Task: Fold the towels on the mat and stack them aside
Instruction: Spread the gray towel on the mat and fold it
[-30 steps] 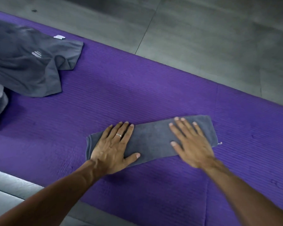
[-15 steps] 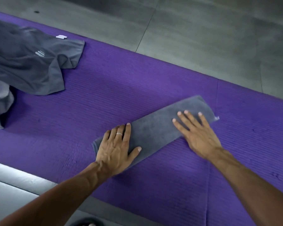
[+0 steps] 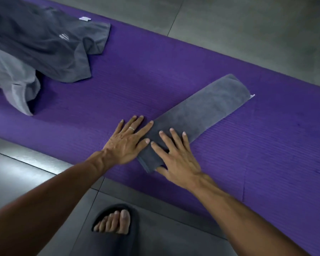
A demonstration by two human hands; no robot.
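Right hand (image 3: 177, 159) has slid down beside the left hand (image 3: 127, 143), both now flat with fingers spread, pressing the near end of the folded towel (image 3: 207, 111). It lies on the purple mat (image 3: 155, 74), long axis running from near-left up to far-right, seemingly doubled lengthwise.

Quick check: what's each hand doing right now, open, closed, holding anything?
Left hand: open, fingers straight, resting at the near end of the folded grey towel.
Right hand: open, fingers spread flat, pressing the same end.
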